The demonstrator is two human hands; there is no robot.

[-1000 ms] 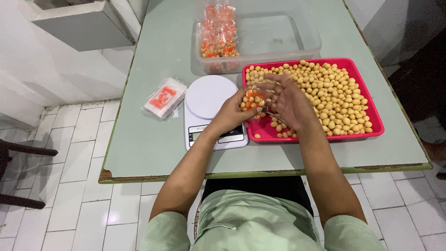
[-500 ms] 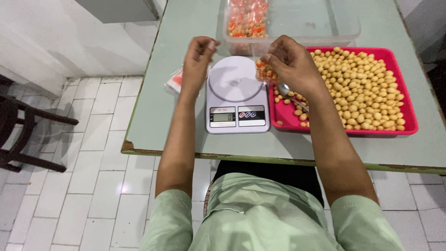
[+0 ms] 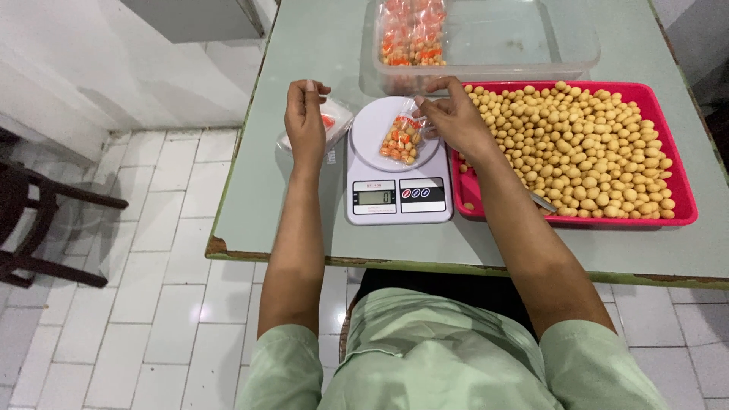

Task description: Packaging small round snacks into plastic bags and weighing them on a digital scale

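Right grip [image 3: 448, 114] pinches snack bag [image 3: 401, 139] lying on scale [image 3: 396, 163]

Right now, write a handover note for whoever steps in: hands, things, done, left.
Left hand: raised, fingers pinched on something small, above a stack of empty bags.
Right hand: grip on the top of a small filled bag resting on the scale.
Done: filled bags lie in the clear tub.
Left: the red tray is full of loose round snacks; the bag's seal cannot be told.
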